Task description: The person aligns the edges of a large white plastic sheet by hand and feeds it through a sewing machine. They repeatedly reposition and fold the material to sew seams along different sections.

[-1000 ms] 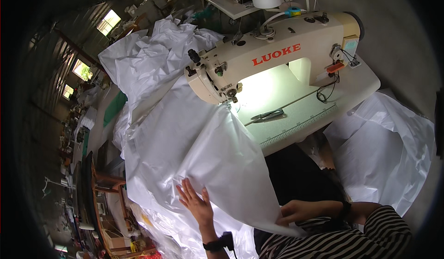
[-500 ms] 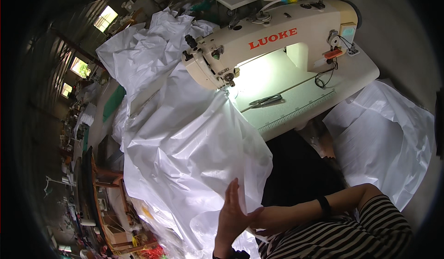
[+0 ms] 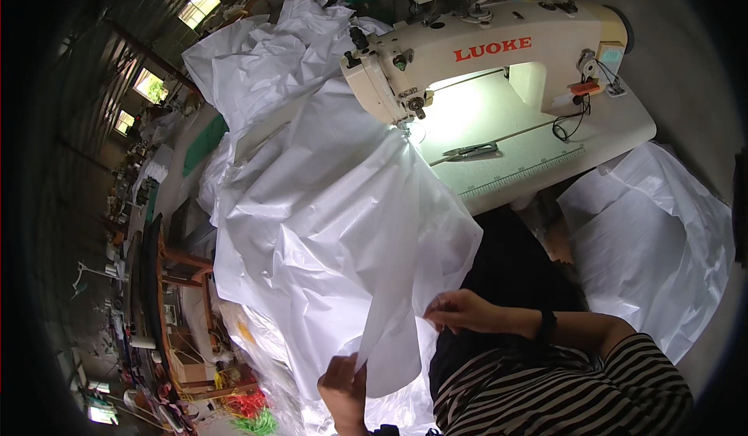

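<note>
One shiny, creased white sheet [image 3: 312, 225] spreads away from the left hand [image 3: 343, 388], which pinches its edge; whether the right hand [image 3: 465, 311], near another edge, grips too, I cannot tell.

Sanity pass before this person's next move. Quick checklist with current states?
1. Left hand gripping the white sheet: ok, fingers closed at its near edge.
2. Right hand gripping the sheet: cannot tell; fingers curled at its edge, contact unclear.
3. Sheet reaching the stitching area: ok, it runs up beneath the sewing machine head.
4. Sheet lying flat: not ok, creased and folded.
5. Thread snips out of the hands: ok, lying on the machine bed.
6. Needle raised: cannot tell, too small here.
</note>
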Motion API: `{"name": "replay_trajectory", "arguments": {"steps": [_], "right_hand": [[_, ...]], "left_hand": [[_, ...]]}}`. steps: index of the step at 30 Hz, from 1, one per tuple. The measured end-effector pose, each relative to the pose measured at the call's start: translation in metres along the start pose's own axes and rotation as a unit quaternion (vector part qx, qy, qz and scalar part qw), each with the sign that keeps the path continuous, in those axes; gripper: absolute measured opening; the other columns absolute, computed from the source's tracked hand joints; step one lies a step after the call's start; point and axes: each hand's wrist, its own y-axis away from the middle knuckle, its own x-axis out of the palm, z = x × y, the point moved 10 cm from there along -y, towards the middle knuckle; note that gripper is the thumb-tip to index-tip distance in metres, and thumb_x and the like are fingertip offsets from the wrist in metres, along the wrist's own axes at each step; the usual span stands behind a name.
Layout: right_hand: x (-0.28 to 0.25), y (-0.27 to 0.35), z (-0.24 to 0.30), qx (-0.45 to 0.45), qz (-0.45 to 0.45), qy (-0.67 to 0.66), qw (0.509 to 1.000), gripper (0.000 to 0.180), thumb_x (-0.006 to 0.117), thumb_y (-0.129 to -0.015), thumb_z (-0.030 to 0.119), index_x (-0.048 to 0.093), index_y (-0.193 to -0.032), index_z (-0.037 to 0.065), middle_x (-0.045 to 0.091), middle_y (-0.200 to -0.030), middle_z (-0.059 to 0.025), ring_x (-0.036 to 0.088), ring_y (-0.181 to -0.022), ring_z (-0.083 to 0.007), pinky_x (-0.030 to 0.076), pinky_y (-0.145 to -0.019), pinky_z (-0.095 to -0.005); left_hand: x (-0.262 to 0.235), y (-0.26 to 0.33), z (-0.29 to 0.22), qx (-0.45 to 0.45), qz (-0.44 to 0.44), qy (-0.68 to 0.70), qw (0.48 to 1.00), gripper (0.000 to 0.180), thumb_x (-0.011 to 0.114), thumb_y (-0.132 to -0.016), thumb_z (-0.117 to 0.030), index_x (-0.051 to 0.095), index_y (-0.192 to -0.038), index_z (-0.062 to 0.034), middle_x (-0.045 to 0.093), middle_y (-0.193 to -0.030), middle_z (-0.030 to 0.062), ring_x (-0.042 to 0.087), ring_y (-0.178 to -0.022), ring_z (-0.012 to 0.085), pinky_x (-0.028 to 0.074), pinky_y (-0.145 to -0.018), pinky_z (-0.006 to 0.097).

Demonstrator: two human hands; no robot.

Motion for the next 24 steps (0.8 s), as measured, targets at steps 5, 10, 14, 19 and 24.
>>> {"name": "replay_trajectory", "arguments": {"steps": [5,10,14,19,24], "right_hand": [[0.052,0.073,0.067,-0.191,0.052,0.18,0.964,0.015,0.068,-0.093,0.02,0.068,-0.096,0.005,0.069,-0.076,-0.0079,0.068,-0.061,-0.0183,0.055,-0.057,-0.0279],[0.115,0.116,0.09,-0.273,0.168,0.407,0.855,0.017,0.061,-0.096,0.023,0.063,-0.1,0.007,0.068,-0.088,-0.0073,0.07,-0.068,-0.0224,0.057,-0.057,-0.0322],[0.135,0.132,0.115,-0.375,0.16,0.428,0.806,0.021,0.059,-0.097,0.027,0.061,-0.097,0.006,0.062,-0.083,-0.0062,0.067,-0.067,-0.0199,0.057,-0.061,-0.0322],[0.137,0.131,0.116,-0.32,0.189,0.364,0.854,0.019,0.06,-0.096,0.028,0.061,-0.095,0.008,0.065,-0.089,-0.006,0.07,-0.081,-0.0203,0.057,-0.068,-0.0308],[0.144,0.148,0.126,-0.419,0.129,0.388,0.81,0.013,0.059,-0.094,0.022,0.057,-0.093,0.008,0.06,-0.086,-0.0028,0.067,-0.074,-0.0158,0.054,-0.059,-0.0302]], "left_hand": [[0.0,0.022,-0.071,0.106,0.085,0.095,0.986,0.014,0.078,-0.075,-0.003,0.068,-0.085,-0.0031,0.068,-0.09,0.0089,0.065,-0.068,0.0267,0.052,-0.057,0.035],[0.03,0.037,-0.097,0.068,0.147,0.252,0.954,0.022,0.07,-0.078,0.007,0.067,-0.098,-0.0005,0.07,-0.102,0.0144,0.07,-0.085,0.0304,0.056,-0.066,0.035],[-0.024,0.037,-0.093,0.075,0.0,0.111,0.991,0.021,0.069,-0.079,0.007,0.068,-0.099,-0.002,0.07,-0.1,0.014,0.07,-0.084,0.0286,0.056,-0.066,0.035],[-0.05,0.057,-0.081,-0.011,-0.041,0.189,0.981,0.02,0.079,-0.073,0.006,0.069,-0.088,-0.003,0.069,-0.082,0.0049,0.062,-0.066,0.0142,0.05,-0.058,0.026],[-0.016,0.078,-0.085,-0.019,0.004,0.349,0.937,0.026,0.072,-0.08,0.01,0.066,-0.102,-0.0027,0.066,-0.093,0.0049,0.059,-0.079,0.0126,0.049,-0.07,0.025]]}}
